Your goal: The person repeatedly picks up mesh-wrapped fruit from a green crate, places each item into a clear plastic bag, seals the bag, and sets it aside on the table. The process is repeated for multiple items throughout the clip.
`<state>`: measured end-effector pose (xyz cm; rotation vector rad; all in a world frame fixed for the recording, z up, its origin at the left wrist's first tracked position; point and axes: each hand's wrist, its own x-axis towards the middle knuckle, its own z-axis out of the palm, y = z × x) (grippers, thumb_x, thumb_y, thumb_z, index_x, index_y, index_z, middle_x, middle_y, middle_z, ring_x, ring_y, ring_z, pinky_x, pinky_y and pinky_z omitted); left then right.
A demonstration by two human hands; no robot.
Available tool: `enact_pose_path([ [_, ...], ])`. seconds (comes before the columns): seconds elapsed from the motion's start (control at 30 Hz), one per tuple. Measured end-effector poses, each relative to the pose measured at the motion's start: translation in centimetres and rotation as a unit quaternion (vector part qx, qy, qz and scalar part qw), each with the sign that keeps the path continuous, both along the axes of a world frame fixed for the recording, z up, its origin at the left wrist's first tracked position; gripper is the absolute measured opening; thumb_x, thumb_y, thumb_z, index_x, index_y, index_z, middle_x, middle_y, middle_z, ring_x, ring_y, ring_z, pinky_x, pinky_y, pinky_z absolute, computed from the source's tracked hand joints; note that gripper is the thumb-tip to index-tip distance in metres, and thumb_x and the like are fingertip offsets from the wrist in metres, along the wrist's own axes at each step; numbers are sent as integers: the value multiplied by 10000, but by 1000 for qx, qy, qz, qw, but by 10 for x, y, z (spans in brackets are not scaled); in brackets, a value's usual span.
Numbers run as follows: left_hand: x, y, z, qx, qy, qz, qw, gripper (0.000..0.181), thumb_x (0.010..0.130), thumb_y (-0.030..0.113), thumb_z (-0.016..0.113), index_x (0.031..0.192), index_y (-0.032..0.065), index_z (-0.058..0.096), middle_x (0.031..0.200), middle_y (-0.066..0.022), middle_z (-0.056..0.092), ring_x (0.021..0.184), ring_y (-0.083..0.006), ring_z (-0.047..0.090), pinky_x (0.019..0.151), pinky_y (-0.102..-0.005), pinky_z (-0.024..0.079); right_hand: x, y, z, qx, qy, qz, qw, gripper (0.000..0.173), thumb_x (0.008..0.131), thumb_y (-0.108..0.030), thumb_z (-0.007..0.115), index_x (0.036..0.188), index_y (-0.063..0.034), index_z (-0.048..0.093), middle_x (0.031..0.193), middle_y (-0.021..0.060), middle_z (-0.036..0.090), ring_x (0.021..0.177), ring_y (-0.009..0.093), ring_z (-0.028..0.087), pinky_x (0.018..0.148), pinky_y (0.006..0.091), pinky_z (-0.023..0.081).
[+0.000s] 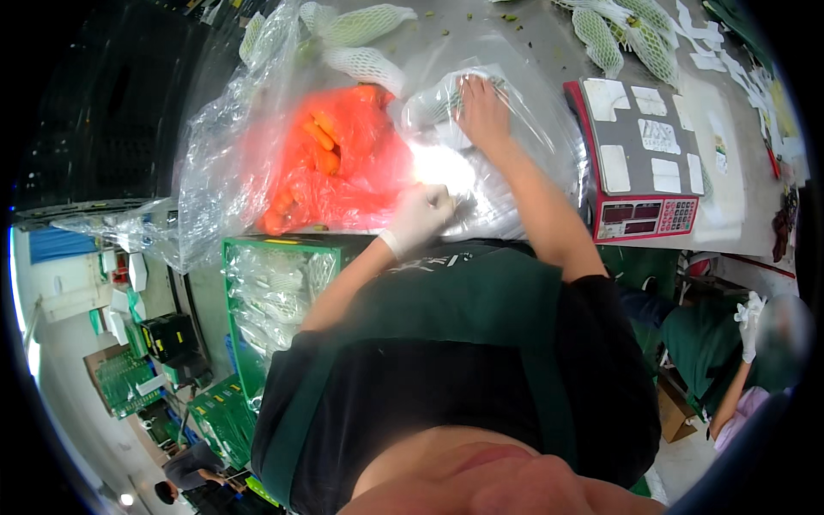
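Note:
My left hand [421,212], in a white glove, is curled at the near edge of a clear plastic bag [547,138] and seems to pinch it; glare hides the fingertips. My bare right hand [486,112] reaches across the bag, fingers bent over a pale green vegetable in a white foam net [432,103]. The bag's film lies around that vegetable; whether the hand is inside it I cannot tell. Beside my left hand lies a red plastic bag [367,154] with carrots [318,132] showing through its opening.
Right of the bag stands a red digital scale [644,148]. More netted vegetables [370,24] lie at the metal table's [450,19] far side. Clear film [219,148] drapes over the left edge. Below is a green crate [283,290] of bagged goods. A gloved co-worker [714,354] is at right.

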<state>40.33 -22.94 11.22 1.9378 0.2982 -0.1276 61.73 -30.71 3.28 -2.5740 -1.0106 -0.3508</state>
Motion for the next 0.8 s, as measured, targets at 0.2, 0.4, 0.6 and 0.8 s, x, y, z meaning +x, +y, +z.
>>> enact_pose_path([
  [0.2, -25, -1, -12, -159, 33, 159, 974, 189, 876, 88, 653, 762, 12, 521, 706, -49, 576, 623, -113, 592, 503, -255, 478, -17, -60, 26, 91, 85, 97, 987, 520, 824, -210, 668, 1297, -67, 505, 1366, 120, 476, 1234, 328, 466, 1031, 417, 394],
  [0.4, -61, -13, -55, -70, 102, 99, 987, 259, 840, 63, 704, 1055, 28, 565, 726, -9, 570, 606, -73, 509, 604, -210, 451, -129, -139, 13, 131, 208, 33, 969, 491, 813, -119, 653, 1280, -75, 510, 1322, 154, 501, 1223, 353, 471, 1024, 416, 397],
  [0.6, -77, -4, -73, -230, 266, 40, 935, 161, 907, 189, 656, 960, 42, 695, 735, 10, 588, 578, -49, 454, 516, -216, 365, -186, -128, 36, 154, 160, 69, 973, 266, 763, -63, 674, 1026, -65, 634, 1115, 108, 596, 1020, 305, 561, 831, 391, 465],
  [0.8, -92, -5, -50, -220, 248, 1, 943, 177, 902, 129, 667, 1033, 13, 697, 846, -3, 662, 692, -47, 532, 606, -222, 453, -212, -107, 56, 106, 264, 189, 940, 172, 748, -57, 688, 910, -69, 631, 932, 64, 599, 920, 275, 565, 790, 370, 462],
])
